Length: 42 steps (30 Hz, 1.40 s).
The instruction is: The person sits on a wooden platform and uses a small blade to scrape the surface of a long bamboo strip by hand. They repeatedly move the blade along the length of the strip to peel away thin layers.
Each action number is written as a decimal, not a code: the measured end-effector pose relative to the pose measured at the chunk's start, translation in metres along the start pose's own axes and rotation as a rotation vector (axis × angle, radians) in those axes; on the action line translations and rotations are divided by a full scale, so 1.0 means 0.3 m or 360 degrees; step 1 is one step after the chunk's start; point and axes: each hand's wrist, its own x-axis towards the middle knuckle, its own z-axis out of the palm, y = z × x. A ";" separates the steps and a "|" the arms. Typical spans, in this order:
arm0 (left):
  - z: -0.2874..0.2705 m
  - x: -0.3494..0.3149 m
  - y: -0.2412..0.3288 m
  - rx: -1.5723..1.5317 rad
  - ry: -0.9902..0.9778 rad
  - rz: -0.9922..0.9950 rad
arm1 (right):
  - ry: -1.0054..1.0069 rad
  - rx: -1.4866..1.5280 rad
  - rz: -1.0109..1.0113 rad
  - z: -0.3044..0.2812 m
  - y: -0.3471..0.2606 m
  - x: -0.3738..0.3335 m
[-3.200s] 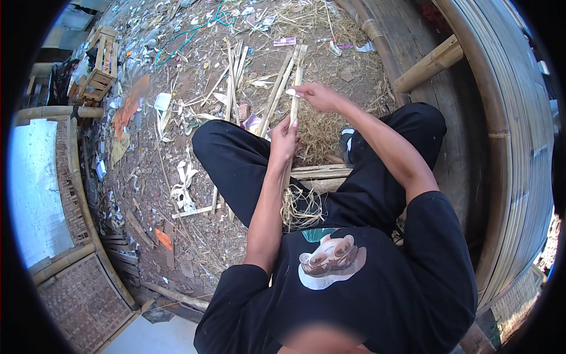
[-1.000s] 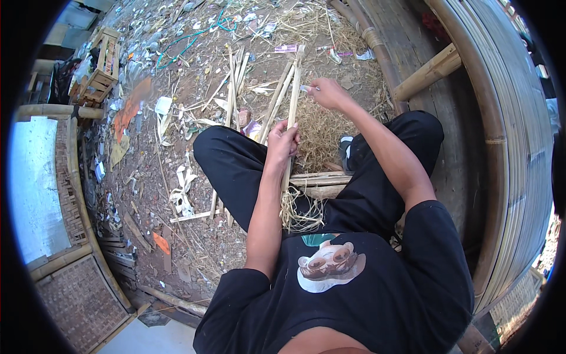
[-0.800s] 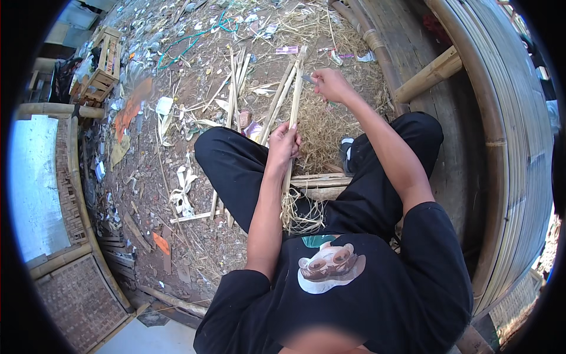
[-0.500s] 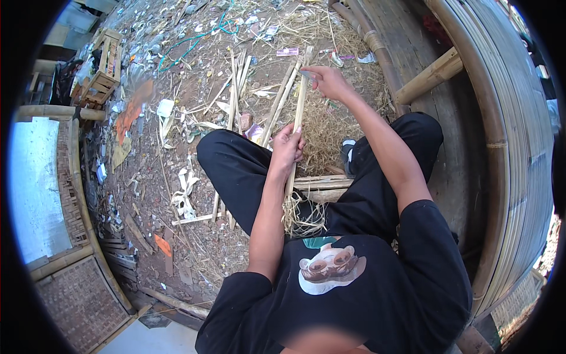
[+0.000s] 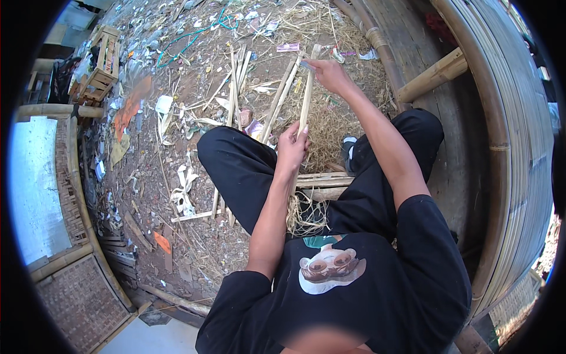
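While the left hand (image 5: 292,147) grips a wooden strip (image 5: 307,101) between the knees (image 5: 227,147), the right hand's (image 5: 330,76) fingers pinch a small blade (image 5: 305,64) near its far end; the step looks like shaving, and the next stroke calls for steadiness.

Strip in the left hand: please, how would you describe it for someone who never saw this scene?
Start at the black trousers, knees spread wide, in the middle of the view. Between the knees, the left hand grips a pale, straight strip that rises past the right hand. Unlike the similar strips to its left, this one is held.
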 end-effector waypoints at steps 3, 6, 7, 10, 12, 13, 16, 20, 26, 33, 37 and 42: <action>0.013 0.002 -0.010 0.0202 0.0109 0.0133 | 0.0000 -0.0034 0.0075 0.021 0.034 0.011; 0.002 0.024 -0.048 0.0498 0.0227 0.0304 | 0.0014 -0.0017 0.0013 0.042 0.065 0.014; 0.002 0.028 -0.046 0.0674 0.0259 0.0376 | 0.0010 0.0034 0.0014 0.046 0.075 0.013; 0.014 0.011 -0.048 0.0795 0.0325 0.0403 | -0.0028 0.0077 0.0041 0.063 0.098 0.002; 0.014 0.012 -0.054 0.0817 0.0321 0.0397 | -0.0061 0.0071 0.0069 0.069 0.112 0.000; 0.017 0.006 -0.049 0.0841 0.0316 0.0389 | -0.0096 0.0046 0.0069 0.071 0.116 -0.002; 0.026 -0.012 -0.024 0.0987 0.0294 0.0320 | -0.0177 0.0020 0.0106 0.074 0.130 -0.010; 0.026 -0.002 -0.062 0.0986 0.0356 0.0465 | -0.0235 -0.0004 0.0155 0.077 0.152 -0.010; 0.027 -0.009 -0.012 0.0986 0.0407 0.0287 | -0.0357 -0.0066 -0.0104 0.128 0.061 -0.064; 0.016 0.011 -0.008 0.0986 0.0335 0.0424 | -0.0258 0.0027 0.0015 0.032 0.014 -0.036; 0.019 0.009 -0.027 0.0953 0.0365 0.0506 | -0.0232 -0.0024 0.0060 0.024 0.014 -0.039; 0.010 0.017 -0.043 0.0925 0.0400 0.0571 | -0.0242 0.0003 -0.0027 0.074 0.023 -0.065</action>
